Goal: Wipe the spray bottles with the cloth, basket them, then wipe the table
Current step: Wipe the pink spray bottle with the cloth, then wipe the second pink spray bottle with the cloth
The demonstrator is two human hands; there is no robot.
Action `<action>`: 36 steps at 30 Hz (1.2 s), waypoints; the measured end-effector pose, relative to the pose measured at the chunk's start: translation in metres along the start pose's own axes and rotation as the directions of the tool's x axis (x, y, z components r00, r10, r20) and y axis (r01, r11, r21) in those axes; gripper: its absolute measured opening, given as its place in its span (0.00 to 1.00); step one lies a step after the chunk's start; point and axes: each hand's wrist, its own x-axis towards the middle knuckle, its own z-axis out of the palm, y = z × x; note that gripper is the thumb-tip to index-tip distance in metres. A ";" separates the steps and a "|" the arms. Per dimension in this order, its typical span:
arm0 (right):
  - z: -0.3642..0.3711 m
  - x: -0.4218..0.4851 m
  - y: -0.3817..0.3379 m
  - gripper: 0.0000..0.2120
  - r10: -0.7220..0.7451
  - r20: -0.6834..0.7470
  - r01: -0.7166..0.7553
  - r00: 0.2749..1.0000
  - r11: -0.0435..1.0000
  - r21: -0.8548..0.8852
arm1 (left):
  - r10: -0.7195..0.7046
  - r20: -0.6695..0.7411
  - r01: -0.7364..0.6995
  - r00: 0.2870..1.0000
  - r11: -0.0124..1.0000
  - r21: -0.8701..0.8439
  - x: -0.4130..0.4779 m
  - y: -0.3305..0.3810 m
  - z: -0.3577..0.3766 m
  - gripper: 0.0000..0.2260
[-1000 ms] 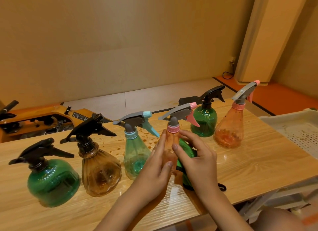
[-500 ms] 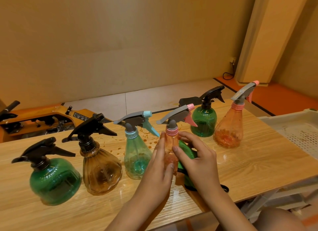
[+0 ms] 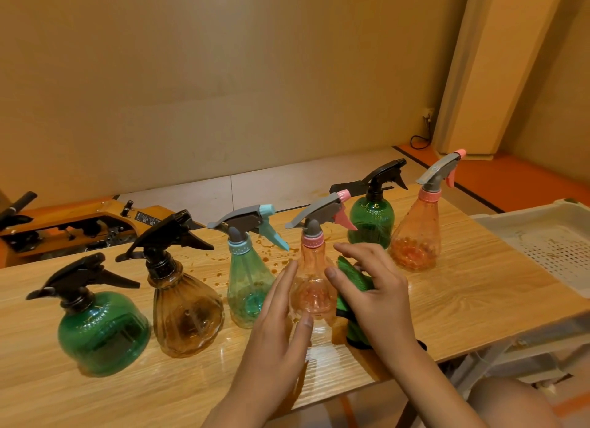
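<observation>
Wood-grain table [image 3: 479, 303] carried six spray bottles in a loose row. Reference point: the pink bottle [image 3: 311, 287] mid-row, upright near the front edge, with a grey trigger head and pink nozzle.

Left hand [image 3: 277, 328] was on the pink bottle's left flank. Its fingers lay straight along the side and the thumb sat across the lower front: flat contact only, nothing clamped.

Right hand [image 3: 380, 300] was on the right flank, fingers loosely curled over a green cloth [image 3: 354, 274], thumb tip on the bottle's shoulder. The cloth was bunched between the palm and the bottle wall, and its lower end reached the table under the wrist.

Positions from the pink bottle:
- Teal bottle [image 3: 247, 284] stood just left, partly behind the left hand's fingers.
- Amber bottle [image 3: 186, 312], black trigger, stood further left.
- Round green bottle [image 3: 102, 332], black trigger, was furthest left.
- Dark green bottle [image 3: 372, 220], black trigger, stood behind and to the right.
- Orange bottle [image 3: 415, 236], grey trigger, stood right of that one, close beside it.
- Brown droplets [image 3: 268, 252] were spattered on the table behind and to the left.
- White basket [image 3: 526, 223] with a perforated floor sat well off to the right, at the table's end.
- Orange machine [image 3: 79, 223] sat far left, behind the table.
</observation>
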 end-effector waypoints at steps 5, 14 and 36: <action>-0.023 -0.001 -0.009 0.16 -0.015 -0.012 0.015 1.000 1.000 0.012 | 0.031 -0.124 -0.040 0.992 0.997 -0.073 -0.009 0.019 0.000 0.33; -0.093 0.010 0.000 0.16 0.057 -0.099 -0.059 0.993 0.998 -0.018 | 0.051 -0.003 -0.049 0.999 0.946 -0.321 0.033 0.064 0.060 0.25; -0.135 0.061 0.079 0.15 0.227 -0.122 -0.236 0.966 0.969 -0.069 | 0.045 -0.118 -0.076 0.992 0.961 -0.267 0.139 0.053 0.157 0.29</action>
